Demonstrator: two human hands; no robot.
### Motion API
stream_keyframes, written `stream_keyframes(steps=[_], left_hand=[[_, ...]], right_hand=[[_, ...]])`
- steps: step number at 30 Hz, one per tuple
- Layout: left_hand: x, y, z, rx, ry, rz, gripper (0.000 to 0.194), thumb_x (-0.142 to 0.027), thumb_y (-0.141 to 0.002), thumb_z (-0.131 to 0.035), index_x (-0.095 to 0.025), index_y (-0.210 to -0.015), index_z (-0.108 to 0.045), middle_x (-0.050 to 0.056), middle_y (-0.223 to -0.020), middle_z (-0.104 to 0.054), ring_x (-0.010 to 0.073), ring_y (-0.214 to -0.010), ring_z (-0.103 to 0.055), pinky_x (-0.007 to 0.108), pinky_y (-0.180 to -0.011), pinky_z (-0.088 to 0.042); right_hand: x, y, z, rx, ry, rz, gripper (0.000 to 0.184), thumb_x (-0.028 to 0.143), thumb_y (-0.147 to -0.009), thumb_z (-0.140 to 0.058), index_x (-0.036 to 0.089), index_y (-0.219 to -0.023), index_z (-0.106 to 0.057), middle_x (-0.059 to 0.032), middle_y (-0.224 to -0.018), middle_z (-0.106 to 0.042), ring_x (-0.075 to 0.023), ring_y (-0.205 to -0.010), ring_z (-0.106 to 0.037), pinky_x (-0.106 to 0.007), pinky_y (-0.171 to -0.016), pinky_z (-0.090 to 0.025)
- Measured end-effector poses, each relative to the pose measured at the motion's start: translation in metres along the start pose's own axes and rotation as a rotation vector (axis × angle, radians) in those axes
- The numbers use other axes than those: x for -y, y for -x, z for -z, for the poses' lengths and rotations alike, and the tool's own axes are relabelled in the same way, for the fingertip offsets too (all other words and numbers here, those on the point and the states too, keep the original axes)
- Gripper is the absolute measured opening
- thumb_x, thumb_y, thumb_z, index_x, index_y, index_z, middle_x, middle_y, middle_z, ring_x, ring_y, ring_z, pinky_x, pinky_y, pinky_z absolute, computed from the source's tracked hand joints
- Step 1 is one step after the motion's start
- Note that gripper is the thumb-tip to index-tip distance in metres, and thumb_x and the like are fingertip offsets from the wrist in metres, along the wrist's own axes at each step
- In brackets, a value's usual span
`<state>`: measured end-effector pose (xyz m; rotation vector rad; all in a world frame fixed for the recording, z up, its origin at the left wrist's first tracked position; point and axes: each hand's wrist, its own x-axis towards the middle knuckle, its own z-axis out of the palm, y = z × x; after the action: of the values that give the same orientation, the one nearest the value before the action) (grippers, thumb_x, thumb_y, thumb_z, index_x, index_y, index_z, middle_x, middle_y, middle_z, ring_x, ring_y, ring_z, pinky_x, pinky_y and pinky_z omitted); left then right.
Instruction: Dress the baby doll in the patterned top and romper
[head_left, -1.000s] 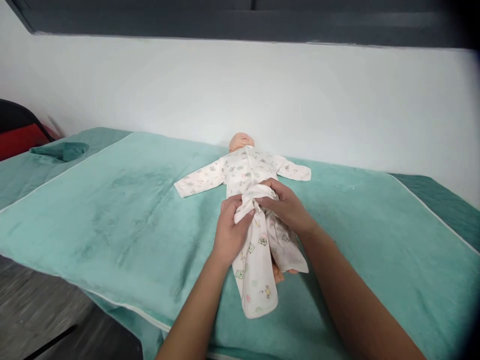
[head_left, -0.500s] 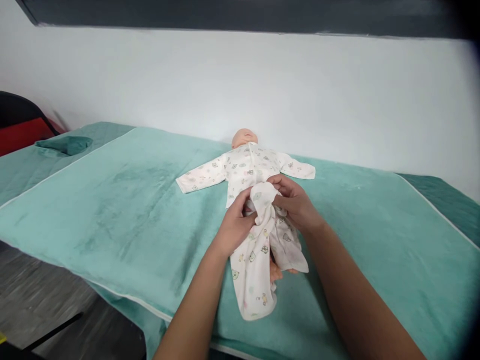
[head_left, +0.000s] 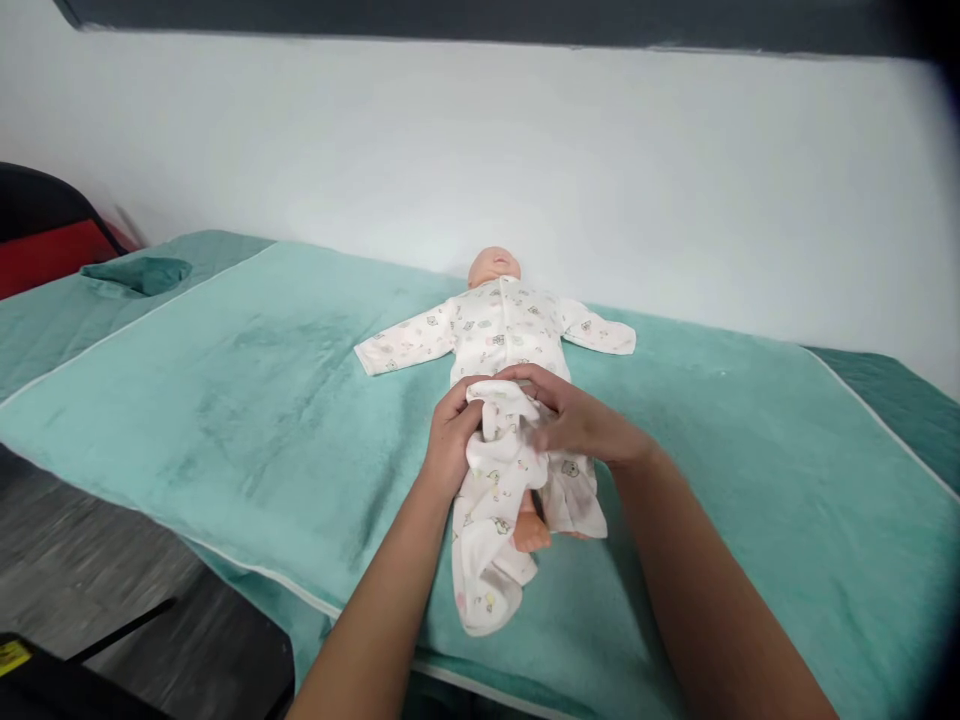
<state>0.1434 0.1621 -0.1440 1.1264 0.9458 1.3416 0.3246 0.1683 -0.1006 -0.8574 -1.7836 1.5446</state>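
Observation:
A baby doll [head_left: 493, 266] lies on its back, wearing a white patterned baby outfit [head_left: 504, 325] with both sleeves spread sideways. My left hand [head_left: 454, 435] is closed on the gathered upper part of the left trouser leg [head_left: 487, 560], thumb inside the folds. Across from it, my right hand [head_left: 577, 415] has its fingers over the top edge of the same bunched cloth, with the thumb slightly blurred against it. A bare doll foot [head_left: 532, 530] shows between the two trouser legs. The other trouser leg [head_left: 574, 495] lies beneath my right hand.
A light green sheet [head_left: 285, 400] covers the table, with a white-edged border along its front. Behind the doll's head rises a white wall [head_left: 480, 150]. A bunched darker green cloth [head_left: 139, 275] lies at far left, near a black and red chair [head_left: 52, 255].
Both hands have shifted slightly left with the cloth, and the trouser leg is more bunched. More of the doll's foot shows. The view has tilted a little.

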Motion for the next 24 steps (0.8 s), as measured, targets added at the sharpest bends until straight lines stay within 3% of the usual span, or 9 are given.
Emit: stream_keyframes(steps=[2,5,8,10,12,15,18,21,24], left_hand=[[0.002,0.000,0.001,-0.006,0.028,0.011,0.016,-0.023,-0.078,-0.062,-0.021,-0.092,-0.071,-0.002,-0.080,-0.065,0.0144,-0.074,-0.055,0.025,-0.067,-0.041],[0.007,0.000,0.004,-0.001,0.074,0.023,0.010,-0.021,-0.076,-0.063,-0.020,-0.084,-0.068,-0.004,-0.071,-0.059,0.0122,-0.066,-0.050,0.023,-0.061,-0.038],[0.010,0.004,0.005,0.078,0.131,0.025,0.007,-0.022,-0.076,-0.064,-0.018,-0.079,-0.069,-0.002,-0.069,-0.060,0.0132,-0.065,-0.051,0.025,-0.062,-0.040],[0.009,0.007,0.005,0.147,0.203,0.065,0.017,-0.030,-0.080,-0.066,-0.016,-0.089,-0.072,0.001,-0.077,-0.066,0.0159,-0.071,-0.057,0.027,-0.067,-0.044],[0.008,0.010,0.005,0.194,0.240,0.114,0.029,-0.035,-0.080,-0.073,-0.016,-0.102,-0.072,0.003,-0.086,-0.070,0.0182,-0.076,-0.062,0.029,-0.071,-0.047],[0.007,0.011,0.004,0.179,0.173,0.154,0.038,-0.031,-0.070,-0.085,-0.018,-0.103,-0.071,0.002,-0.087,-0.071,0.0166,-0.076,-0.063,0.026,-0.069,-0.048],[0.007,0.009,0.003,0.076,0.152,0.113,0.033,-0.031,-0.068,-0.087,-0.017,-0.090,-0.067,-0.001,-0.079,-0.067,0.0120,-0.069,-0.059,0.023,-0.065,-0.047],[0.005,0.007,0.002,-0.013,0.196,0.079,0.033,-0.033,-0.069,-0.086,-0.016,-0.080,-0.060,-0.004,-0.069,-0.059,0.0084,-0.060,-0.051,0.020,-0.057,-0.042],[0.002,0.007,0.001,-0.057,0.227,0.104,0.036,-0.034,-0.068,-0.085,-0.017,-0.075,-0.054,-0.005,-0.065,-0.055,0.0075,-0.056,-0.047,0.020,-0.053,-0.039]], right_hand=[[0.003,-0.001,-0.005,-0.014,0.154,-0.003,0.075,0.029,-0.068,-0.086,0.032,-0.136,-0.053,-0.0028,-0.133,-0.059,-0.0232,-0.117,-0.058,-0.031,-0.090,-0.050],[0.003,-0.005,-0.011,-0.126,0.260,0.030,0.054,0.016,-0.073,-0.074,0.029,-0.123,-0.061,-0.0003,-0.125,-0.063,-0.0213,-0.114,-0.059,-0.031,-0.094,-0.047],[-0.002,-0.008,-0.013,-0.272,0.136,0.019,0.031,0.012,-0.075,-0.063,0.025,-0.103,-0.064,0.0021,-0.100,-0.066,-0.0149,-0.086,-0.061,-0.027,-0.075,-0.047],[-0.005,-0.010,-0.011,-0.387,-0.003,0.007,0.021,0.016,-0.077,-0.063,0.024,-0.097,-0.063,0.0031,-0.091,-0.063,-0.0106,-0.068,-0.053,-0.024,-0.061,-0.042],[-0.007,-0.012,-0.010,-0.442,-0.098,0.016,0.019,0.020,-0.077,-0.066,0.023,-0.095,-0.062,0.0032,-0.087,-0.062,-0.0089,-0.062,-0.048,-0.022,-0.056,-0.038],[-0.006,-0.012,-0.010,-0.422,-0.144,0.013,0.022,0.024,-0.076,-0.071,0.023,-0.095,-0.062,0.0022,-0.086,-0.062,-0.0099,-0.065,-0.050,-0.023,-0.057,-0.040],[0.000,-0.010,-0.009,-0.309,-0.112,-0.044,0.026,0.027,-0.079,-0.070,0.024,-0.103,-0.061,0.0023,-0.087,-0.062,-0.0111,-0.066,-0.052,-0.024,-0.059,-0.041],[0.007,-0.008,-0.008,-0.172,0.006,-0.088,0.028,0.030,-0.079,-0.071,0.024,-0.104,-0.060,0.0015,-0.094,-0.064,-0.0140,-0.079,-0.057,-0.026,-0.069,-0.044],[0.011,-0.010,-0.010,-0.127,0.205,-0.130,0.035,0.034,-0.072,-0.078,0.023,-0.100,-0.060,0.0008,-0.099,-0.064,-0.0175,-0.090,-0.058,-0.028,-0.076,-0.044]])
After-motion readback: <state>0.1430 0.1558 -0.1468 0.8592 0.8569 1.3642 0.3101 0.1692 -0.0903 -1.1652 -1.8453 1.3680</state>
